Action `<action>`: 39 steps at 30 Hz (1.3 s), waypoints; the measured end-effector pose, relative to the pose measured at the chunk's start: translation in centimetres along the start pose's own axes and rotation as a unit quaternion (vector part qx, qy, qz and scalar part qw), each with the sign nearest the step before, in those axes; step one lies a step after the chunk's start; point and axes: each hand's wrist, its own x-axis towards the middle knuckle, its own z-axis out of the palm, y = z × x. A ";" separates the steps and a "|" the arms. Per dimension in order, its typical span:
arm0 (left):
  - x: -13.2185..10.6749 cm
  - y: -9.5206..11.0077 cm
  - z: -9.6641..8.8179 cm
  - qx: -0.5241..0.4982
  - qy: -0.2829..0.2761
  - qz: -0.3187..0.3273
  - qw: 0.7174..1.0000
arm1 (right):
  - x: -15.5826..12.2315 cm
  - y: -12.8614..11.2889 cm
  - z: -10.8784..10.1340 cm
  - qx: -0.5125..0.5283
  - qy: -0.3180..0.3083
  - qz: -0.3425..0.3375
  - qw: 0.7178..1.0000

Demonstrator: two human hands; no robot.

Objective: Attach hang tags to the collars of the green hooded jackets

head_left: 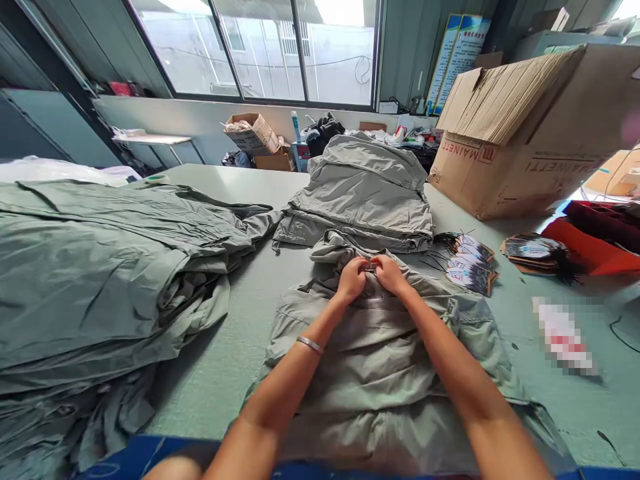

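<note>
A grey-green garment (pixel 370 373) lies spread on the table in front of me, its far end bunched up into a collar or hood. My left hand (pixel 353 277) and my right hand (pixel 387 272) meet at that far end, fingertips nearly touching. Both are closed in a pinch on the garment's fabric, around a small fastening too tiny to make out. Just beyond my hands rises a stack of folded garments (pixel 370 190) in the same colour. To its right, printed hang tags (pixel 470 263) with black strings lie fanned out beside the garment.
A large pile of grey-green garments (pixel 100 267) covers the left of the table (pixel 250 300). On the right stand an open cardboard box (pixel 520 160), a second bundle of tags (pixel 535 248) and orange-red cloth (pixel 600 247). A blurred packet (pixel 565 337) lies near the right edge.
</note>
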 end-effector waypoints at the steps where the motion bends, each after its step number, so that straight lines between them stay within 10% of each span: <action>1: 0.5 -1.1 -0.1 0.007 0.020 -0.013 1.000 | 0.4 0.8 0.5 -0.003 0.013 0.021 1.000; 7: 1.3 -5.5 -1.3 0.022 0.056 -0.066 0.996 | 0.2 4.8 1.2 -0.007 0.069 0.089 0.994; 17: -0.3 -3.5 -0.3 0.090 0.014 0.049 0.995 | 1.6 3.5 2.5 0.021 0.080 0.171 0.982; 28: -1.2 -2.3 0.3 0.182 -0.054 0.111 0.975 | 0.4 3.3 1.9 0.093 0.117 0.105 0.983; 39: -1.3 -1.3 -0.2 0.188 -0.070 0.235 0.951 | 3.1 1.6 -0.1 -0.055 -0.066 0.182 0.979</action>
